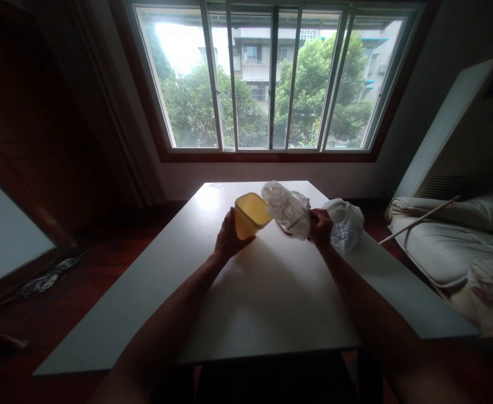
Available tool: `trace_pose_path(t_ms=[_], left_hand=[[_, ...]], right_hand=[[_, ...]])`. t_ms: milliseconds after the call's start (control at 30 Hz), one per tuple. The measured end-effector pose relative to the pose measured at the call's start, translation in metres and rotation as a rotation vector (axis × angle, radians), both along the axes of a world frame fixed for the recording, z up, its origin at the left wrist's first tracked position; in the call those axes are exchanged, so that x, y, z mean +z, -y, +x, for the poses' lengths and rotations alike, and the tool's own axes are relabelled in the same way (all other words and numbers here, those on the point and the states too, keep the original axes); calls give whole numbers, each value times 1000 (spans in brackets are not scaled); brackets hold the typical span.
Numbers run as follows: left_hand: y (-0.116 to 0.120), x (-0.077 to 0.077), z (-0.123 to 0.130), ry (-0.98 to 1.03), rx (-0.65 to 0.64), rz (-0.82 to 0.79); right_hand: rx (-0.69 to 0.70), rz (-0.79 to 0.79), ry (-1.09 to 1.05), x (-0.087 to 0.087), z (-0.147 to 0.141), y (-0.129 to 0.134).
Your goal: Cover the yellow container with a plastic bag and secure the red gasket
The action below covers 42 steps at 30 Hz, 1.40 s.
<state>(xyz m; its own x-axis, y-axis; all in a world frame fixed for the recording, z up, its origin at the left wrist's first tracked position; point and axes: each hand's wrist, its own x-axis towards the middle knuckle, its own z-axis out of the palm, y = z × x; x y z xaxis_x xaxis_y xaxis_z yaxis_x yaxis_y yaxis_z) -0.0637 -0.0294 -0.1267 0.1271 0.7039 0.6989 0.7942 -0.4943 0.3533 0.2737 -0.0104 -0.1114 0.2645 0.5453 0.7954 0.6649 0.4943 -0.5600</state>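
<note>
A yellow plastic bin (246,220), tilted with its open top toward the right, is gripped from the left side by my left hand (228,235). White crumpled plastic bag (290,212) material hangs just to the right of the bin's rim, its edge pinched in the closed fingers of my right hand (321,225). Whether the bag touches the rim I cannot tell. Behind my right wrist, a second white plastic bag (347,221) sits bunched on the white table (267,303). Something dark and reddish shows in part under the held bag.
A wide window (271,84) is beyond the table. On the right are a pale cushioned seat (435,241), a thin stick (418,219) leaning across it and a tall white unit (443,129). Cables (48,278) lie on the floor at left.
</note>
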Motion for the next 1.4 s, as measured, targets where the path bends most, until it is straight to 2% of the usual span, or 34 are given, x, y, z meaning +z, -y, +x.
trace_pose_path(t_ms=[133, 200, 333, 467, 567, 667, 733, 800, 867, 1000, 1100, 1200, 1300, 1400], left_hand=[[-9, -7, -10, 187, 171, -166], [-14, -11, -15, 255, 206, -213], [-24, -18, -21, 331, 195, -219], [-31, -26, -19, 347, 151, -198], [-32, -26, -20, 348, 144, -248], [-23, -12, -23, 294, 198, -223], [-8, 5, -21, 197, 214, -72], [11, 22, -12, 44, 111, 103], [32, 34, 5, -117, -58, 171], [59, 37, 41, -245, -259, 98], [64, 37, 51, -225, -284, -55], [64, 46, 43, -203, -315, -106], [61, 67, 21, -122, -332, 7], [51, 87, -24, -1, -107, 208]], right_hand=[[207, -267, 373, -19, -15, -11], [242, -318, 506, -25, -24, -14], [156, -352, 600, -32, -32, -14], [114, -492, 648, -38, -30, -13], [86, -547, 731, -39, -29, -13], [68, -545, 791, -32, -31, -11], [41, -516, 804, -20, -35, -4], [19, -464, 799, -5, -41, 8], [67, -398, 773, 10, -49, 24], [257, -141, 740, 28, -69, 60], [381, -31, 692, 30, -78, 76], [417, -8, 596, 28, -77, 77], [439, 22, 484, 25, -69, 67], [386, 55, 389, 19, -61, 52]])
